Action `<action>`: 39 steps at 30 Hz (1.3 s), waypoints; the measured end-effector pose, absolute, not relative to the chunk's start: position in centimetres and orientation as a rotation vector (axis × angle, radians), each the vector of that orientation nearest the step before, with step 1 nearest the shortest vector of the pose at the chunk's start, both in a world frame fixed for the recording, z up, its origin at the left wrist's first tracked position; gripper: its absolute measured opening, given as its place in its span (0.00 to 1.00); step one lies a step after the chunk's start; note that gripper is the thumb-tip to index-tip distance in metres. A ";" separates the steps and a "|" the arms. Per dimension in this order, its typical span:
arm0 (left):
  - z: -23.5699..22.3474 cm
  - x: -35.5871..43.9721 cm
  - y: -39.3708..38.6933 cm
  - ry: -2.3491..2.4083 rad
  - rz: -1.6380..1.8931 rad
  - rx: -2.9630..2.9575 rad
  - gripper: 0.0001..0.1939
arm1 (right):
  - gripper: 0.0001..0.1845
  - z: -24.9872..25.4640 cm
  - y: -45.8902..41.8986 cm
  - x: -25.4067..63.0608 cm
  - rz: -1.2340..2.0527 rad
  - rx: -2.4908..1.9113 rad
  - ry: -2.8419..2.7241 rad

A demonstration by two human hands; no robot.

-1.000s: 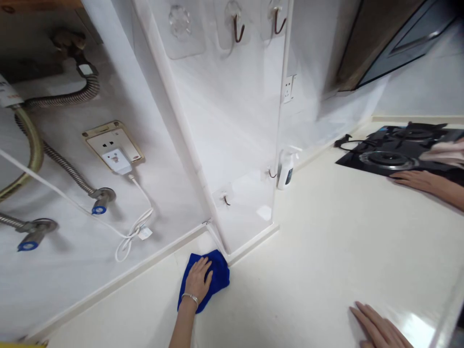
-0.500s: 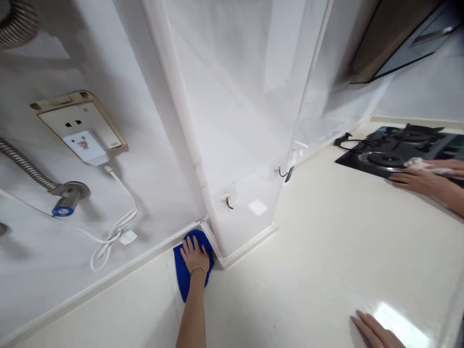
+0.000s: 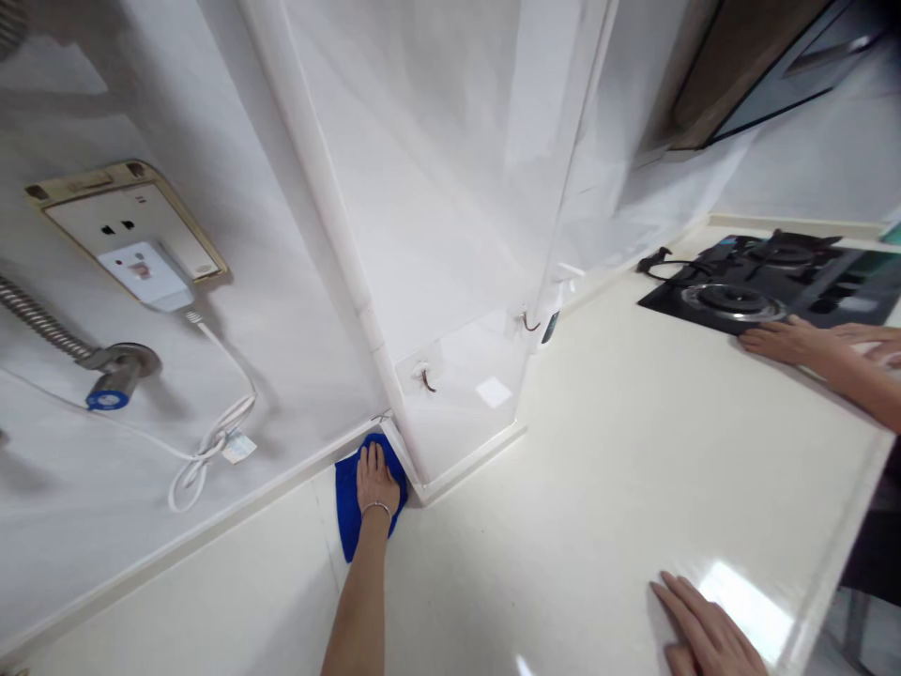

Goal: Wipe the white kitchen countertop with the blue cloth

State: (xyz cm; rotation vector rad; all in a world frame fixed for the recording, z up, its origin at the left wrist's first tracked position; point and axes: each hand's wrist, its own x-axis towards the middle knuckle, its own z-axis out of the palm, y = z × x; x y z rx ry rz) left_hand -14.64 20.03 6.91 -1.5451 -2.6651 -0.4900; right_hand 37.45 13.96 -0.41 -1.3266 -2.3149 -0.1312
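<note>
My left hand lies on a blue cloth and presses it into the corner where the countertop meets the wall and the white column. Its fingers are stretched forward, close together, and a thin bracelet circles the wrist. The cloth spreads flat to either side of the palm. At the lower right, my right hand rests palm down on the pale countertop with extended fingers and nothing in it. Part of that hand is cut off by the frame's bottom edge.
Another person's hands are at the near edge of a black gas stove. The column has short bare wires sticking out. A wall socket with a plugged-in white cord and a metal valve are at the left.
The view has shifted slightly. My left hand stays on the blue cloth with its fingers now closer together. More of my right hand shows. The other person's hands have drawn back from the burner.
</note>
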 end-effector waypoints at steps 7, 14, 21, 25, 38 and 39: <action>6.8 -8.9 14.8 -2.719 -0.439 -1.606 0.31 | 0.36 0.1 13.9 36.8 -0.140 -1.322 -2.257; 6.7 0.5 7.7 -2.644 -0.379 -1.848 0.30 | 0.33 -0.1 13.8 36.4 -0.171 -1.331 -2.234; 5.9 13.0 4.8 -2.471 -0.553 -2.374 0.37 | 0.31 -0.3 13.9 36.1 -0.208 -1.362 -2.213; 6.9 17.7 5.0 -2.239 -0.570 -2.733 0.40 | 0.31 -0.2 13.9 36.1 -0.213 -1.370 -2.204; 6.1 9.0 -5.7 -2.612 -0.325 -2.044 0.33 | 0.33 0.6 13.6 36.8 -0.103 -1.390 -2.256; 6.0 7.8 -6.8 -2.655 -0.315 -1.930 0.33 | 0.33 0.6 13.5 36.9 -0.097 -1.387 -2.256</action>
